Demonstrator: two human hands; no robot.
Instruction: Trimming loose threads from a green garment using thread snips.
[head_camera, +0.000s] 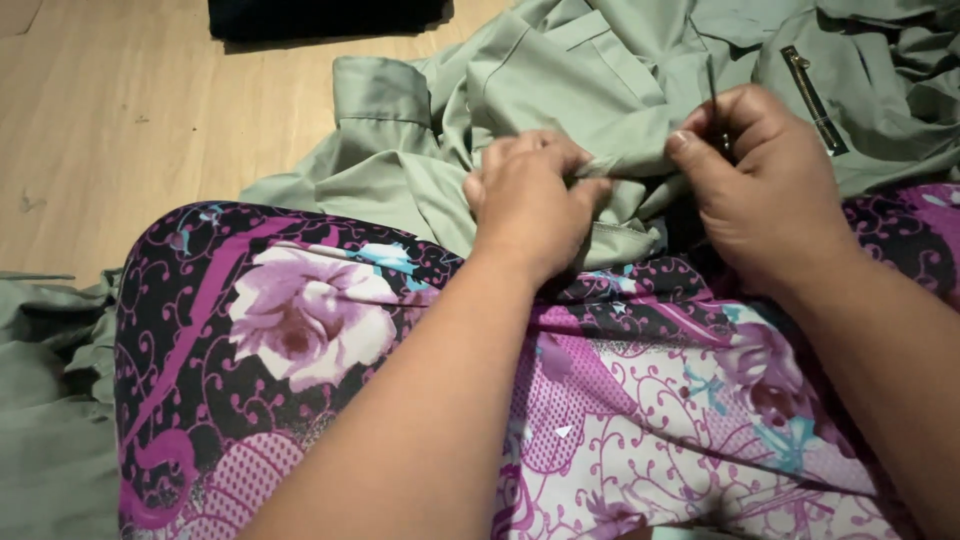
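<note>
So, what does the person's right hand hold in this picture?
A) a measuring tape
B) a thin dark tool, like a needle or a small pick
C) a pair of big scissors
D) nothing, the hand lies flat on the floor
B: the right hand pinches a thin dark tool that sticks up above the fingers, while the left hand grips a fold of the green garment.

Left hand (527, 200) fisted, right hand (762, 190) pinching, forearms converging.
</note>
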